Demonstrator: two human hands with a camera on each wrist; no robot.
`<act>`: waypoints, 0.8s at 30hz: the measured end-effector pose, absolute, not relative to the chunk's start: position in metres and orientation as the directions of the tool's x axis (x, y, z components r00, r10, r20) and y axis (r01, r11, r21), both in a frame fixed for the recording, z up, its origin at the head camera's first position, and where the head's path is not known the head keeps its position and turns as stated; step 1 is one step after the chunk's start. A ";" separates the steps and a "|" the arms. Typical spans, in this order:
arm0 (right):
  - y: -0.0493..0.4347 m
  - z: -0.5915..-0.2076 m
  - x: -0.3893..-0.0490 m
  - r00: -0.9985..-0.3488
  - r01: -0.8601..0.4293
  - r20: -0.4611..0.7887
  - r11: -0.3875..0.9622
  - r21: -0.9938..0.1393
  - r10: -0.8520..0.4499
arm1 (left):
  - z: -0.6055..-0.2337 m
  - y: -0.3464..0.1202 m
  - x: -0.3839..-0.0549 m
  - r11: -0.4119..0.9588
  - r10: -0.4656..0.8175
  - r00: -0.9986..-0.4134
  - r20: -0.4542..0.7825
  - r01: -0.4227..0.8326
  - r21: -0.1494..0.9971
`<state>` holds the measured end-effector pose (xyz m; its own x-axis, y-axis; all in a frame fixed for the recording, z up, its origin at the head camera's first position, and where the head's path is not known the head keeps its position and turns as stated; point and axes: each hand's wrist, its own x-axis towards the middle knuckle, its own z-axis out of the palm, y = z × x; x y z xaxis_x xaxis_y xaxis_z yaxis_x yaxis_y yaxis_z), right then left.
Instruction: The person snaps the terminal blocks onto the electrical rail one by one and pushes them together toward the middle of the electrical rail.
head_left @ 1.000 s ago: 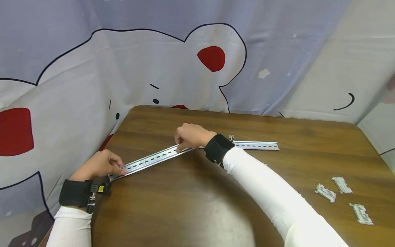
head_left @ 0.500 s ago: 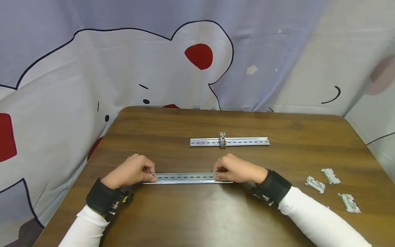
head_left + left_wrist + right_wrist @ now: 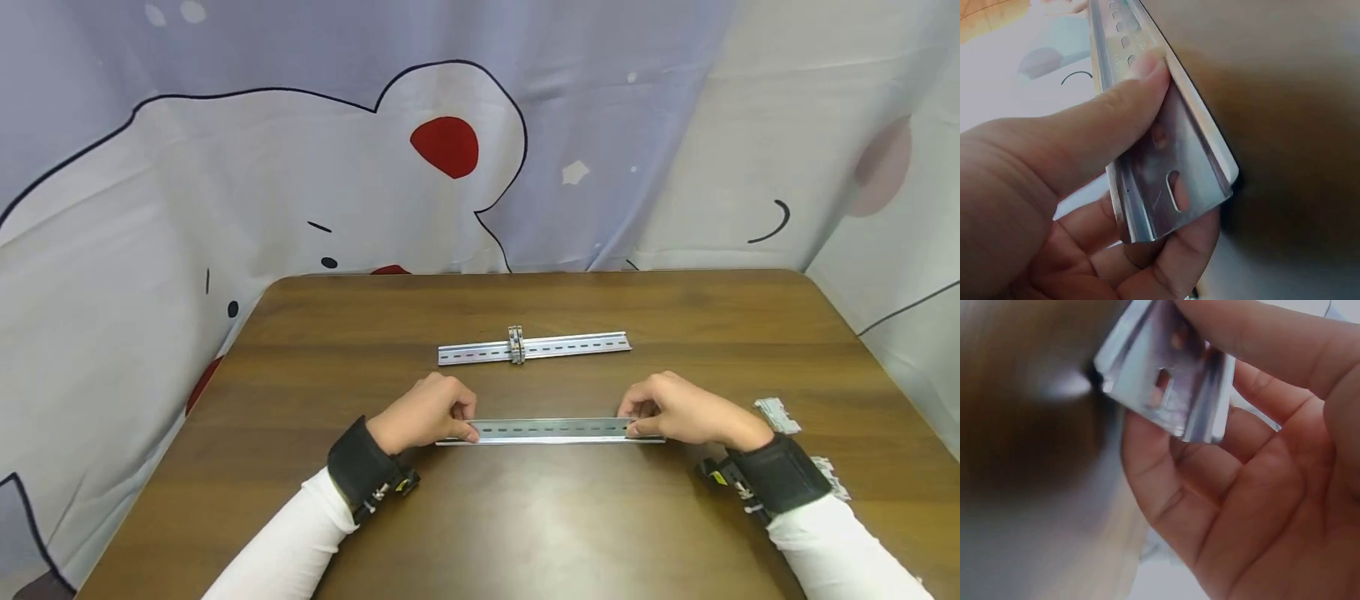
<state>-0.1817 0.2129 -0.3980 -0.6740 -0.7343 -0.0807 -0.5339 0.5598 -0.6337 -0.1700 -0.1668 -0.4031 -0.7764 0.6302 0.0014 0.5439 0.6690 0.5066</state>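
A slotted metal DIN rail (image 3: 551, 429) lies level across the front of me, its long side parallel to the table's far edge. My left hand (image 3: 431, 412) pinches its left end; in the left wrist view the thumb presses on the slotted face (image 3: 1175, 181) and the fingers curl behind. At the other end my right hand (image 3: 678, 410) grips the rail likewise, thumb on the face and fingers beneath, as the right wrist view shows at the rail end (image 3: 1166, 394). The rail's lower edge is close over the table.
Behind it on the wooden table (image 3: 360, 325) lies a second DIN rail (image 3: 577, 344), slightly slanted, with narrow terminal blocks (image 3: 516, 344) clipped on. Pale loose terminal blocks (image 3: 777, 415) lie at the right, partly hidden by my right wrist. A printed curtain (image 3: 300, 183) hangs behind the table.
The held rail has gone from slanting at the left to level in front of me, with both hands shifting right. My right hand has come down from near the other rail.
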 end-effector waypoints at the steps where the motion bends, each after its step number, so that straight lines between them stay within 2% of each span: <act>1: 0.215 -0.398 -0.184 -0.686 -0.531 -0.081 0.574 -0.624 -0.723 | -0.404 -0.164 -0.172 0.670 0.627 -0.779 0.005 0.543 0.506; 7: 0.216 -0.395 -0.195 -0.737 -0.544 -0.042 0.629 -0.556 -0.674 | -0.409 -0.164 -0.174 0.711 0.549 -0.836 0.018 0.478 0.516; 15: 0.211 -0.394 -0.196 -0.837 -0.479 -0.007 0.739 -0.474 -0.547 | -0.409 -0.167 -0.179 0.785 0.461 -0.887 0.040 0.428 0.449; 20: 0.217 -0.398 -0.191 -0.880 -0.424 0.002 0.783 -0.456 -0.475 | -0.402 -0.161 -0.180 0.787 0.500 -0.865 0.036 0.471 0.398; 24: 0.223 -0.397 -0.186 -0.890 -0.402 -0.013 0.797 -0.451 -0.456 | -0.396 -0.155 -0.176 0.766 0.553 -0.832 0.034 0.524 0.372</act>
